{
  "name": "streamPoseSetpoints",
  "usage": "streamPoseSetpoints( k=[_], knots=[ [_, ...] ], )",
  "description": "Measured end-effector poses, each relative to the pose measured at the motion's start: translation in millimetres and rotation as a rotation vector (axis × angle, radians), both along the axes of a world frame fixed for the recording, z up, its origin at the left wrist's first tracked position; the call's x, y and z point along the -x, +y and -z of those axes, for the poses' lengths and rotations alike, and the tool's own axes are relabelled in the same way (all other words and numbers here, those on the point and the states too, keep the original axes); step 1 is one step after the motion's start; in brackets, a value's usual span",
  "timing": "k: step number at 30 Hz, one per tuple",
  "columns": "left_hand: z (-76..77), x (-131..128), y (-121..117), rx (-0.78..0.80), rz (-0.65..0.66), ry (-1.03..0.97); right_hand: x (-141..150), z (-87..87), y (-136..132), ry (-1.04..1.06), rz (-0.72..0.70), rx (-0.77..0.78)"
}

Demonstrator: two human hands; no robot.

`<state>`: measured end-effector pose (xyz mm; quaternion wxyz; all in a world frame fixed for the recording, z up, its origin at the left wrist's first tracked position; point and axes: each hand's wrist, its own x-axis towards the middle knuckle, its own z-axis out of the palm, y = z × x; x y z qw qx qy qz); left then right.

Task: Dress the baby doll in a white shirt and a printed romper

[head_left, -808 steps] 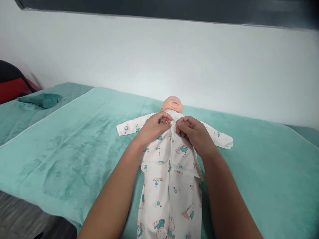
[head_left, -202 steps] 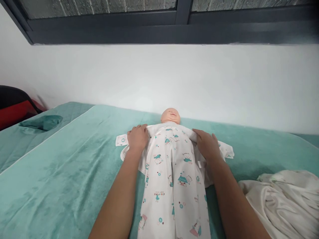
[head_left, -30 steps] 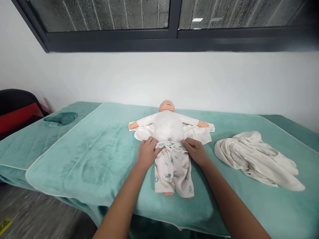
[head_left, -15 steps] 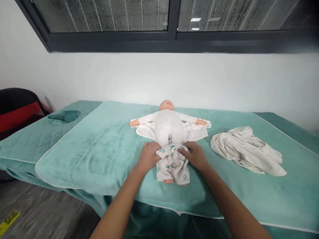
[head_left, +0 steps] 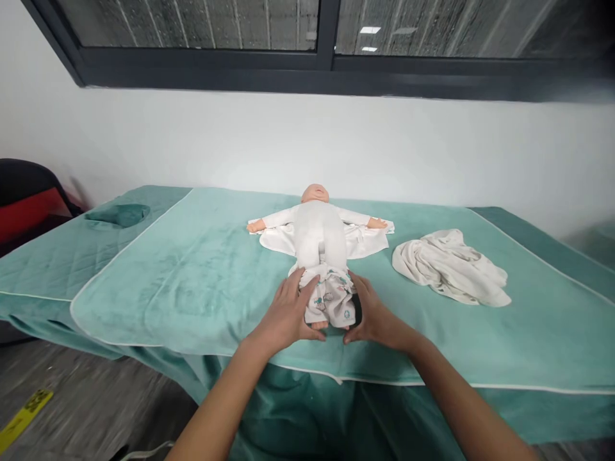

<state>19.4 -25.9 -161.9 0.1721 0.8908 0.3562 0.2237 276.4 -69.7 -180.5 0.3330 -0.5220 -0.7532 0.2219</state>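
A baby doll (head_left: 319, 225) lies on its back on the teal towel (head_left: 192, 269), arms spread, its white body bare above the hips. An opened printed top (head_left: 278, 240) lies spread under it. Printed white trousers (head_left: 331, 302) are bunched around the doll's lower legs. My left hand (head_left: 288, 314) grips the trousers' left side, thumb under the foot end. My right hand (head_left: 372, 314) wraps the right side. Both hands are closed on the fabric.
A crumpled cream cloth (head_left: 449, 267) lies to the right of the doll. A small teal cloth (head_left: 118, 214) sits at the far left of the padded table (head_left: 43, 269). A black and red chair (head_left: 24, 198) stands at the left. The wall and window are behind.
The trousers have slid down from the doll's waist to its lower legs, bunching as they go. Both my hands moved toward me with them. The camera has drawn back a little.
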Motion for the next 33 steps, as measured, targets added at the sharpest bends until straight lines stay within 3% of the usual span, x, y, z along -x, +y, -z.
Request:
streamPoseSetpoints(
  k=[7, 15, 21, 24, 29, 33],
  knots=[
    [2.7, -16, 7, -0.144, -0.085, 0.033, 17, 2.8, 6, -0.001, 0.143, -0.17],
    [-10.2, -19, 8, -0.204, -0.131, 0.21, 14, -1.7, 15, -0.051, 0.252, -0.035],
    [-1.6, -22, 5, -0.204, -0.225, 0.178, 22, -5.7, 18, -0.283, 0.395, -0.039],
    [1.2, -20, -4, -0.178, -0.254, 0.155, 29, -6.1, 7, -0.315, 0.374, -0.072],
    [-5.0, -11, -25, -0.112, -0.126, 0.061, 28, -14.4, -14, 0.008, 0.265, -0.009],
    [-15.2, -18, -35, -0.07, -0.138, -0.085, 33, -28.4, -21, 0.388, 0.255, 0.109]
  ],
)
